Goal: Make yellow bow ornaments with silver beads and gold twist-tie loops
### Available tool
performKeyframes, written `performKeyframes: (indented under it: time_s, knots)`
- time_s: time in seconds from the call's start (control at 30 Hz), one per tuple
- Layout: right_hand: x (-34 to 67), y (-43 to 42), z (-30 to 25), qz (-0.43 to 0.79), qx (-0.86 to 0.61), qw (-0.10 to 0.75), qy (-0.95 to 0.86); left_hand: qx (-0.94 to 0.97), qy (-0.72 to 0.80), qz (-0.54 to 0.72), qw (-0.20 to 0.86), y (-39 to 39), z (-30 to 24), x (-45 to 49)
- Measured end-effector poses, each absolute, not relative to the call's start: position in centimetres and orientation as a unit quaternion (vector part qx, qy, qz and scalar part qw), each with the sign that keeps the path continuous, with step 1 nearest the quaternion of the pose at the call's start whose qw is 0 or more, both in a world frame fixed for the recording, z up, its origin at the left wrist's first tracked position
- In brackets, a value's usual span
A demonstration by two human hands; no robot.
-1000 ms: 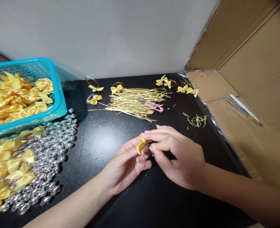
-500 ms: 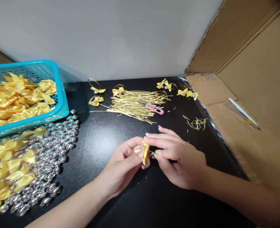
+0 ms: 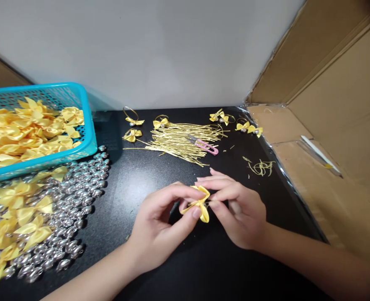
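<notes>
Small bow of glossy yellow ribbon (image 3: pixel 201 203) is held between the hands, over the black tabletop (image 3: pixel 131 184); taken as clock centre. By the left hand (image 3: pixel 158 228) the bow is pinched near its knot, grip closed on the ribbon, thumb below and forefinger above. By the right hand (image 3: pixel 244 217), at 3 o'clock, a thin strand (image 3: pixel 208 204) beside the bow is nipped between thumb and forefinger. Between 11 and 12 o'clock, shiny gold wire lengths (image 3: pixel 169 144) are heaped, with pink-handled metal snips (image 3: pixel 210 148) laid across them. Yellow bows with gold loops and silver beads (image 3: pixel 133 134) are scattered at 11 and 1 o'clock. Thin curled gold offcuts (image 3: pixel 262 168) are strewn at 2. At 9 o'clock, silver pointed-oval beads (image 3: pixel 93 177) are spread wide, loose yellow bows (image 3: pixel 31 228) resting on them. At 10, a turquoise pierced plastic basket (image 3: pixel 92 125) is seen, heaped with similar bows.
</notes>
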State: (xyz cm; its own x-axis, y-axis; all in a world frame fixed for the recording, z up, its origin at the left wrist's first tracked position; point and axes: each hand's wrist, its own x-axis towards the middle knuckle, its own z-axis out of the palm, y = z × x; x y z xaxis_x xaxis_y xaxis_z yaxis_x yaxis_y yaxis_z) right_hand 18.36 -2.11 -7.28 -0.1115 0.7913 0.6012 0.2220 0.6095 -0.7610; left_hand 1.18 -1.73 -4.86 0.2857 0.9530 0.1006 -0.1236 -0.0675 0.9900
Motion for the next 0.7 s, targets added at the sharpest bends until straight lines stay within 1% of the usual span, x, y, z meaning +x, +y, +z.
performKeyframes:
  time_s: [0.13,0.23,0.3,0.33,0.4,0.53,0.6,0.7]
  knots:
    - [18.3,-2.1,-7.6,0.311,-0.374,0.541,-0.686,0.586,0.363,0.478,0.544,-1.8,-5.0,1.2]
    - [18.3,-2.2,-7.7,0.416,-0.369,0.524,-0.645,0.601,0.354,0.484,0.529,-1.8,-5.2,1.1]
    - [18.2,-2.3,-7.5,0.474,-0.367,0.524,-0.605,0.59,0.354,0.485,0.54,-1.8,-5.4,1.0]
    - [18.2,-2.3,-7.3,0.48,-0.371,0.53,-0.593,0.571,0.359,0.482,0.559,-1.8,-5.4,1.1]
    - [18.1,-2.2,-6.8,0.444,-0.378,0.549,-0.599,0.5,0.367,0.468,0.63,-1.7,-5.6,1.2]
    - [18.2,-1.9,-5.6,0.283,-0.371,0.581,-0.667,0.264,0.301,0.419,0.815,-1.5,-6.1,1.8]
    - [18.2,-1.7,-5.1,0.213,-0.368,0.58,-0.695,0.17,0.262,0.395,0.864,-1.5,-6.3,2.1]
    - [18.3,-1.5,-4.6,0.142,-0.368,0.562,-0.727,0.116,0.229,0.379,0.889,-1.7,-6.3,2.3]
